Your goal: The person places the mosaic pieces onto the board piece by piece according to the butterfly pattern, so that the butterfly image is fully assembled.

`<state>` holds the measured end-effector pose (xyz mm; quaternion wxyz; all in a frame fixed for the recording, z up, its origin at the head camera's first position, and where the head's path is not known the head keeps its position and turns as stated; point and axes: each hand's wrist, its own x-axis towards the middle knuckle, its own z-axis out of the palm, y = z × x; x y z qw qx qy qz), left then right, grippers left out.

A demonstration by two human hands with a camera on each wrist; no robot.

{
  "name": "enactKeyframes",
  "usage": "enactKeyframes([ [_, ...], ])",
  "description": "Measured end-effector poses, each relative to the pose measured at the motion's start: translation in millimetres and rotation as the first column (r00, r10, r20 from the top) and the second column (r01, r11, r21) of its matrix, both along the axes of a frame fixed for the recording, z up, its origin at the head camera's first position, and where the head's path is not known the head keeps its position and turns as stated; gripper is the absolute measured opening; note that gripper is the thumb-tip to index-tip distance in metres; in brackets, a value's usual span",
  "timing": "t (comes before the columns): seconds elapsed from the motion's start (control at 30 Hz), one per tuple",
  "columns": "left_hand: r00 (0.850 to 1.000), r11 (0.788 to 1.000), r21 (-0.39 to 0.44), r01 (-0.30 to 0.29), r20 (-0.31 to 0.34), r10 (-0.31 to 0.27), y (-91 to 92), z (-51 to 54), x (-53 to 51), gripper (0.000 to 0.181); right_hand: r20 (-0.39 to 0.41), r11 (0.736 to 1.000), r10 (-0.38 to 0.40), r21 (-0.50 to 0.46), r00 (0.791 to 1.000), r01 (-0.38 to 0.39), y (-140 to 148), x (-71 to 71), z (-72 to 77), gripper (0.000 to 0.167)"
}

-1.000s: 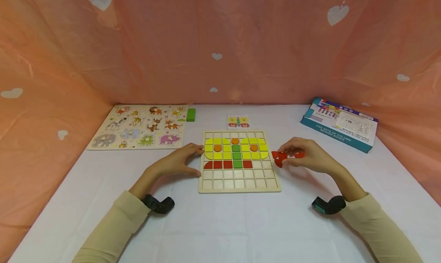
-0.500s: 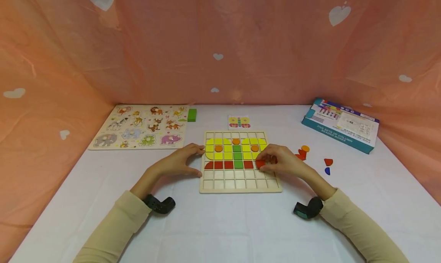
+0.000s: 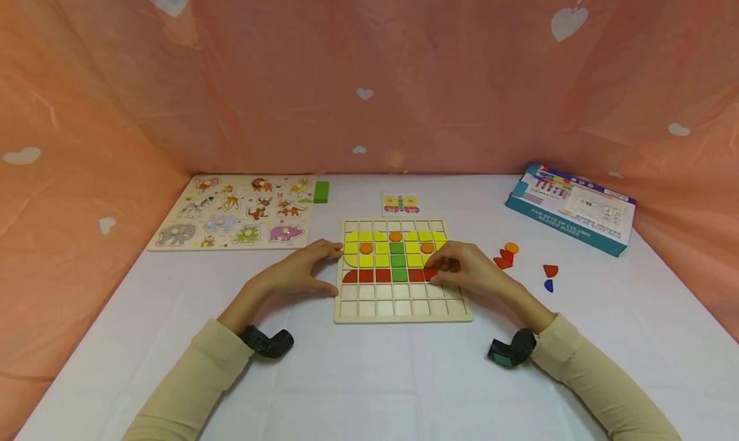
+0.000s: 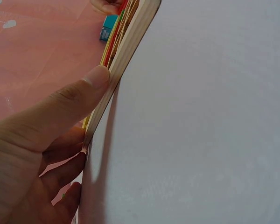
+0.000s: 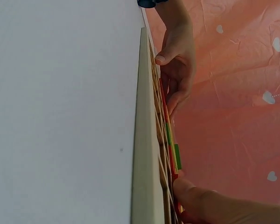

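A wooden grid board (image 3: 402,319) lies flat on the white table, partly filled with yellow, orange, green and red tiles. My left hand (image 3: 296,271) rests at the board's left edge, thumb and fingers touching its side, as the left wrist view shows of the board's edge (image 4: 140,35). Over the board's right side, my right hand (image 3: 473,271) pinches a red tile (image 3: 430,274) between thumb and fingers, in the cell right of a red square tile (image 3: 416,275). The hand partly covers this tile and the nearby cells.
A pattern card (image 3: 401,204) lies behind the board. An animal puzzle (image 3: 242,213) and a green block (image 3: 321,192) are at the back left. Loose red tiles (image 3: 504,259), an orange disc (image 3: 512,248) and a blue piece (image 3: 549,285) lie right; a box (image 3: 568,210) stands behind them.
My right hand has come left from beside the board, where it held several red pieces, onto the red row, and has shifted its red tile slightly left. My left hand has stayed put.
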<state>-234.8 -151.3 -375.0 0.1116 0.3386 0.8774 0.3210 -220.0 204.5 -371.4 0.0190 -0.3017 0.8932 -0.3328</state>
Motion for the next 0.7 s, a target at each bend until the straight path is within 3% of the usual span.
enactKeyframes([
  [0.53, 1.0, 1.0, -0.007, 0.0, -0.004, -0.001, -0.3, -0.5, -1.0, 0.073, -0.013, 1.0, -0.009, 0.017, 1.0, 0.009, -1.3, 2.8, 2.6, 0.027],
  [0.7, 1.0, 1.0, -0.003, 0.002, -0.009, -0.002, -0.2, -0.7, -1.1, 0.072, -0.05, 1.0, 0.005, -0.011, 0.999, -0.005, 5.4, 1.2, 13.1, 0.027],
])
